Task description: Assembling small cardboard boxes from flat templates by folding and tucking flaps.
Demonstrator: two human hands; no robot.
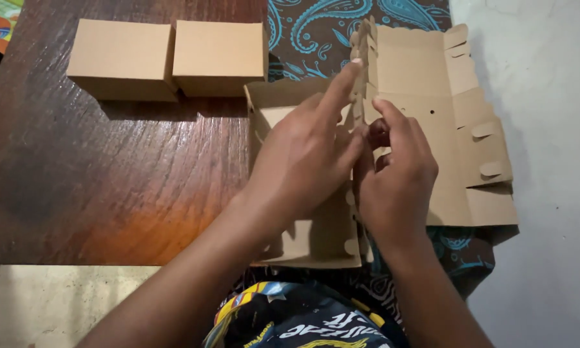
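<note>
A flat brown cardboard box blank [432,129] with cut tabs and slots lies half folded over the right edge of a dark wooden board [109,174]. My left hand [306,154] presses on the blank's left panel, index finger stretched up along the raised middle fold. My right hand [396,171] pinches the same fold from the right, fingers curled on the cardboard. The blank's right half lies open and flat. Both hands hide the middle of the blank.
Two finished closed brown cardboard boxes [122,58] [219,57] stand side by side at the board's far left. A dark cloth with teal paisley pattern [316,29] lies under the blank. Pale concrete floor [548,161] is on the right.
</note>
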